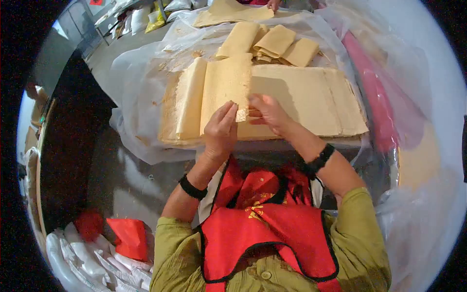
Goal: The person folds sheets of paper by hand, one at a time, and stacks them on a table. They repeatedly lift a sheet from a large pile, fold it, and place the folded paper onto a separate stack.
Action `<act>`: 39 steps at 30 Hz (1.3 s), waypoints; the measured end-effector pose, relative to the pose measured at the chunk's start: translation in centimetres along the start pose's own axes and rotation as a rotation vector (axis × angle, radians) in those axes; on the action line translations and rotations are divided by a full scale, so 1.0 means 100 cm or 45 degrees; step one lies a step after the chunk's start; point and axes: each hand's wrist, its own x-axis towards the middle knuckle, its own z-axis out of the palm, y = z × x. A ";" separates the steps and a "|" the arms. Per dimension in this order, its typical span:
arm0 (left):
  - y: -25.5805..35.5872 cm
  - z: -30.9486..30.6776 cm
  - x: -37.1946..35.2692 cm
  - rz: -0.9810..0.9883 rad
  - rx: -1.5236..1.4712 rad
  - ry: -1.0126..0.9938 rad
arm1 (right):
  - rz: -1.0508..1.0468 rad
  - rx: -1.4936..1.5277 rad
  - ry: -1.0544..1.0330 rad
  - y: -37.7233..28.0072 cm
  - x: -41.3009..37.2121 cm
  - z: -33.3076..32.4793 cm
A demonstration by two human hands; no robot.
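Nearest: red apron (262, 228) over an olive shirt, a black band on each wrist. Low on the left side, a red bag (129, 236) lying on white sacks (87, 263), well apart from the work. Both hands are up at the near edge of the table. Left hand (221, 129) has its fingers closed, pinching the near end of the folded sheet (226, 82). Right hand (267, 113) is just beside it, fingers drawn together on the same near edge at its right corner, so the two hands almost touch. The folded sheet is pale tan and thin. Its long axis runs straight away from the person, with the near end in the hands and the far end resting on the flat stack (301, 97). It lies toward the stack's left half, so the left hand is squarely under it and the right hand comes in from the side. The stack sits on clear plastic film (141, 73) that drapes over the table edge. Farther off: smaller folded pieces (277, 41) in a loose pile, and a pink roll (369, 87) under film to the right. At the far edge, another person's hand (274, 4) rests on more sheets; whether it grips them cannot be told.
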 end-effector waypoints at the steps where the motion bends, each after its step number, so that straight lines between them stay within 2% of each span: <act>1: 0.002 0.003 0.001 0.009 -0.028 -0.015 | -0.030 -0.045 0.008 -0.001 0.004 0.000; 2: 0.002 0.004 0.000 -0.073 -0.149 -0.107 | -0.059 -0.091 0.009 0.000 0.012 -0.001; 4: -0.007 0.001 0.004 -0.425 -0.468 -0.143 | -0.114 -0.153 0.083 0.010 0.031 -0.002; 5: -0.014 -0.001 0.007 -0.604 -0.630 -0.161 | -0.057 -0.170 0.053 0.014 0.039 -0.005; 6: -0.043 0.007 0.005 -0.636 -0.857 -0.061 | 0.000 -0.190 0.025 0.015 0.045 -0.006; 7: -0.062 0.010 0.006 -0.733 -0.801 -0.020 | 0.056 -0.211 -0.002 0.018 0.049 -0.008; 10: -0.077 0.000 0.018 -0.977 -0.763 0.120 | -0.082 -0.026 0.006 0.029 0.061 0.002; 11: -0.079 -0.004 0.020 -1.055 -0.770 0.167 | -0.121 -0.245 0.070 0.029 0.063 -0.001; 13: -0.111 -0.006 0.010 -0.977 -0.643 0.116 | -0.190 -0.684 0.198 0.027 0.067 -0.012; 16: -0.137 -0.005 0.002 -1.000 -0.547 0.091 | -0.207 -0.040 0.172 0.031 0.047 -0.059; 19: -0.147 0.005 -0.003 -1.025 -0.604 0.079 | -0.097 -0.202 0.313 0.037 0.028 -0.098; 20: -0.150 0.011 -0.005 -1.020 -0.644 0.079 | -0.115 -0.318 0.320 0.039 0.027 -0.104; 23: -0.129 0.019 0.002 -0.732 -0.191 -0.031 | -0.198 -0.717 0.375 0.038 0.023 -0.115; 26: -0.075 0.014 0.023 -0.853 0.028 -0.464 | -0.316 -1.217 0.510 0.026 0.015 -0.109; 28: -0.073 0.016 0.024 -0.822 0.114 -0.573 | -0.349 -1.506 0.664 0.016 0.000 -0.097; 29: -0.073 0.018 0.026 -0.799 0.158 -0.627 | -0.520 -1.609 0.708 0.011 -0.006 -0.092; 31: -0.072 0.021 0.030 -1.085 -0.265 -0.584 | -0.859 -1.811 0.797 0.007 -0.021 -0.081; 32: -0.073 0.023 0.032 -1.226 -0.481 -0.556 | -0.959 -1.772 0.668 0.008 -0.025 -0.074; 34: -0.079 0.030 0.041 -1.343 -0.816 -0.565 | -1.147 -1.679 0.403 0.017 -0.031 -0.051; 36: -0.060 0.026 0.054 -1.470 -1.044 -0.512 | -0.998 -1.637 0.271 0.025 -0.034 -0.025; 39: -0.047 0.027 0.063 -1.525 -1.227 -0.504 | -1.157 -1.754 0.418 0.031 -0.017 -0.023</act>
